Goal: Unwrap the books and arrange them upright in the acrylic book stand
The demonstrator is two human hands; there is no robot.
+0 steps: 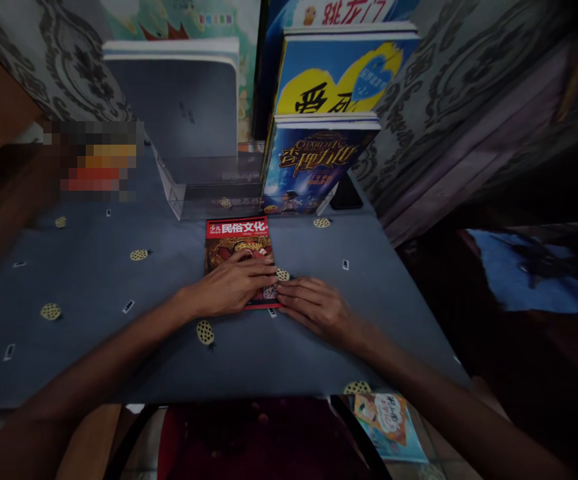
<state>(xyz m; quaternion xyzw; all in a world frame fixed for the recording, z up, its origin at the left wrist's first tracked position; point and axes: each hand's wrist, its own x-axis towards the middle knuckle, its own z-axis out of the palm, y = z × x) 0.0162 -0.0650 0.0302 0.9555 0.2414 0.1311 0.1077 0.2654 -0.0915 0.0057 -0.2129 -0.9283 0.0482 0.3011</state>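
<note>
Thin red-covered paperback book lies flat on the grey-blue cloth worktop. Your left hand rests flat on its lower half. Your right hand touches its lower right corner. The 2 grips are flat and unclosed.

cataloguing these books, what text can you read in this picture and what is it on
"民俗文化": white, on the red book under the left hand.
"跳龙门": red, cut off, on the top cover.
On the blue book, the gold title is too blurred to read.
On the yellow book, the black characters are half hidden.
The table stickers are too small.
</note>
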